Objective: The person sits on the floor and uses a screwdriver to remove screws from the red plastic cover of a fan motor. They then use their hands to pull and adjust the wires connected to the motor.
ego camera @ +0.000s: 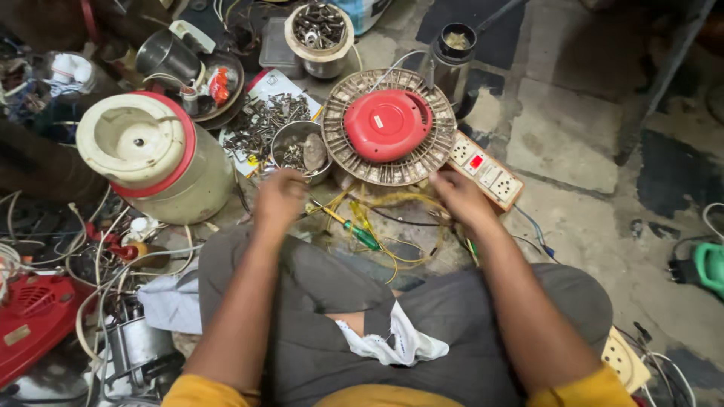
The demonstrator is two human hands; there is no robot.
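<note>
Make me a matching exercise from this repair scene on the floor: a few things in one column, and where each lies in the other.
Things:
1. red domed cover
2. green-handled screwdriver
3. socket strip
4. white cloth

Places:
A. on the person's lap
B. just beyond the right hand
C. on the round slotted grille
D. on the floor between the two hands

Pairs: 1-C, 2-D, 3-B, 4-A

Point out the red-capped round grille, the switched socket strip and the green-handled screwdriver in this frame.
Red-capped round grille (387, 124), head view: on the red centre cap.
Socket strip (486, 170), head view: on its top face, beside the red switch.
Green-handled screwdriver (364, 236), head view: on the green handle.
</note>
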